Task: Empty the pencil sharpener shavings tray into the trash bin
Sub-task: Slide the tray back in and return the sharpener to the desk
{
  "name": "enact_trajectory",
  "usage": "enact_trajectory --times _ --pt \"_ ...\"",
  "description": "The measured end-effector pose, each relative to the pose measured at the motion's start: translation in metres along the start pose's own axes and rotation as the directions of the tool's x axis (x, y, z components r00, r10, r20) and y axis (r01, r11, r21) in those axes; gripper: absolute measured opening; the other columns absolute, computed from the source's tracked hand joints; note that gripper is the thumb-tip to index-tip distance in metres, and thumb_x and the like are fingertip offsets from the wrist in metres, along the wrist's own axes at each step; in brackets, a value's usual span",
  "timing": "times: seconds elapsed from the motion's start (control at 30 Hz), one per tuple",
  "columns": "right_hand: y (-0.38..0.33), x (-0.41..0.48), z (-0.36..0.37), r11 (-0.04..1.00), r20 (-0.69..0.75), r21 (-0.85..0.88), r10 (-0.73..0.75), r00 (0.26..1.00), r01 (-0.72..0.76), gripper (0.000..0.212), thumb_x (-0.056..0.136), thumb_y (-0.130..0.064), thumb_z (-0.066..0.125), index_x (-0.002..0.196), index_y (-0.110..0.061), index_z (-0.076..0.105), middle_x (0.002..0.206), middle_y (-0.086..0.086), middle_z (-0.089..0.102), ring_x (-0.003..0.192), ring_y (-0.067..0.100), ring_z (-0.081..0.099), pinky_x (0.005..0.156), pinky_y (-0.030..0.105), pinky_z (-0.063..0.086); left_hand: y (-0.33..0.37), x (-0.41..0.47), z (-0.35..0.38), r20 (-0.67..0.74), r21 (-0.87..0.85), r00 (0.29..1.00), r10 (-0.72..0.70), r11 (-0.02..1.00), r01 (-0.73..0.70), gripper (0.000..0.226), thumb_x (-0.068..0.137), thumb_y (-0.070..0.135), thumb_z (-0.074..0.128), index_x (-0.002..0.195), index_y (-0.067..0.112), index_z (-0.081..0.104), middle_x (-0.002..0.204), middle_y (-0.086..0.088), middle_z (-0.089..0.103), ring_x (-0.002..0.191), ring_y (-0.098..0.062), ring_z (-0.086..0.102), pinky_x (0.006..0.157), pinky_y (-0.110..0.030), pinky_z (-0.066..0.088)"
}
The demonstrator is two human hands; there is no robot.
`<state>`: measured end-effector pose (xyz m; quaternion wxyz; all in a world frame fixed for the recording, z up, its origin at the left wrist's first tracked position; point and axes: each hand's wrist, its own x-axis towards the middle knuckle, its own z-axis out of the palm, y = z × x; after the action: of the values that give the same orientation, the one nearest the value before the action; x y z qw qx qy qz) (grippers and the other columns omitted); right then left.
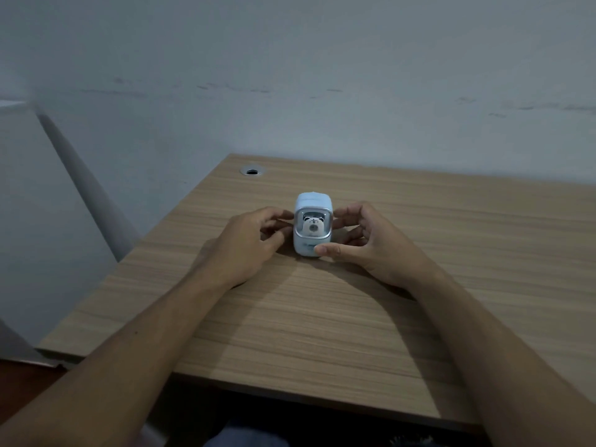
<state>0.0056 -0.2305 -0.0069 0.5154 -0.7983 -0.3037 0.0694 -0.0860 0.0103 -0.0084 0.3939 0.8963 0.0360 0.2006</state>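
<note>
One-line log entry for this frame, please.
stage: grasping | pencil sharpener upright on desk | left hand, right hand fingers at its sides | tray not out | trash bin not in view

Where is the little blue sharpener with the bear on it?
In the head view, the pencil sharpener stands upright on the wooden desk, near its middle, between the left hand and the right hand, whose fingers are at its sides.
</note>
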Motion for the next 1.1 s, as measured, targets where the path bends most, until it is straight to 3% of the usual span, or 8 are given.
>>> enact_trajectory --times 0.17,0.37,0.47,0.53,0.63,0.73,0.93,1.1 --pt "-0.001 -0.003 0.0 0.998 0.006 -0.022 -0.065 0.998 0.065 0.066 0.087 -0.028 0.095 0.147 -0.028 0.067 0.13 -0.01 0.08 0.1 0.01 0.08 0.094 0.03 0.065 -0.003 -0.002 -0.001 0.111 -0.088 0.994 0.015 0.996 -0.005 0.039 0.111 0.027 0.069 0.148 0.036 0.074 0.137 0.023 0.081 0.131 0.003 0.074 0.121 -0.036 0.055" --pt "0.005 0.024 -0.007 0.991 -0.089 -0.035 -0.134 0.987 0.131 0.059 0.097 -0.034 0.086 0.152 -0.029 0.065 0.143 -0.011 0.075 0.133 0.004 0.069 0.104 0.014 0.057 0.01 0.019 0.008 0.177 -0.237 0.984 -0.004 0.97 0.047 0.069 0.112 0.004 0.06 0.165 0.047 0.051 0.154 0.031 0.067 0.135 0.018 0.064 0.118 -0.014 0.047" --pt "0.008 0.046 -0.012 0.99 -0.111 -0.067 -0.131 0.985 0.124 0.056 0.101 -0.034 0.082 0.154 -0.032 0.065 0.143 -0.011 0.075 0.129 -0.007 0.068 0.093 -0.001 0.048 0.013 0.044 0.02 0.205 -0.239 0.978 -0.041 0.967 0.091 0.083 0.1 0.006 0.06 0.143 0.076 0.054 0.146 0.039 0.07 0.134 0.012 0.067 0.118 -0.027 0.05" --pt "0.011 0.062 -0.015 0.988 -0.116 -0.078 -0.139 0.984 0.13 0.053 0.104 -0.03 0.079 0.155 -0.03 0.065 0.142 -0.01 0.077 0.12 -0.018 0.069 0.091 -0.002 0.047 0.013 0.062 0.026 0.21 -0.23 0.973 -0.092 0.963 0.141 0.083 0.09 0.018 0.061 0.142 0.082 0.052 0.148 0.028 0.073 0.135 -0.003 0.07 0.119 -0.04 0.052" --pt "0.02 0.088 -0.022 0.988 -0.134 -0.069 -0.144 0.981 0.136 0.05 0.108 -0.024 0.073 0.157 -0.026 0.063 0.141 -0.007 0.078 0.116 -0.018 0.072 0.094 0.001 0.05 0.005 0.094 0.035 0.222 -0.186 0.972 -0.08 0.975 0.123 0.089 0.077 0.039 0.057 0.15 0.086 0.038 0.158 0.004 0.068 0.142 -0.033 0.065 0.122 -0.067 0.047" --pt "0.032 0.117 -0.029 0.987 -0.17 -0.092 -0.149 0.974 0.135 0.05 0.11 -0.023 0.07 0.159 -0.024 0.062 0.142 -0.007 0.078 0.114 -0.021 0.071 0.091 -0.001 0.049 -0.011 0.136 0.05 0.232 -0.143 0.97 -0.076 0.983 0.111 0.09 0.072 0.045 0.053 0.147 0.091 0.033 0.164 0.001 0.063 0.146 -0.045 0.061 0.119 -0.072 0.048" --pt "0.059 0.176 -0.043 0.969 -0.186 -0.217 -0.163 0.969 0.121 0.048 0.113 -0.025 0.065 0.16 -0.027 0.059 0.142 -0.007 0.078 0.123 -0.003 0.075 0.093 0.0 0.049 -0.002 0.181 0.065 0.242 -0.146 0.964 -0.108 0.978 0.146 0.082 0.077 0.038 0.057 0.136 0.093 0.04 0.16 0.019 0.064 0.144 -0.026 0.061 0.122 -0.062 0.048" --pt "0.081 0.217 -0.049 0.945 -0.182 -0.322 -0.126 0.975 0.062 0.043 0.114 -0.029 0.061 0.157 -0.03 0.058 0.146 -0.006 0.075 0.133 0.014 0.072 0.116 0.035 0.053 -0.014 0.22 0.079 0.272 -0.133 0.955 -0.12 0.978 0.161 0.093 0.067 0.048 0.055 0.152 0.081 0.037 0.156 0.018 0.066 0.127 -0.017 0.072 0.117 -0.055 0.056"
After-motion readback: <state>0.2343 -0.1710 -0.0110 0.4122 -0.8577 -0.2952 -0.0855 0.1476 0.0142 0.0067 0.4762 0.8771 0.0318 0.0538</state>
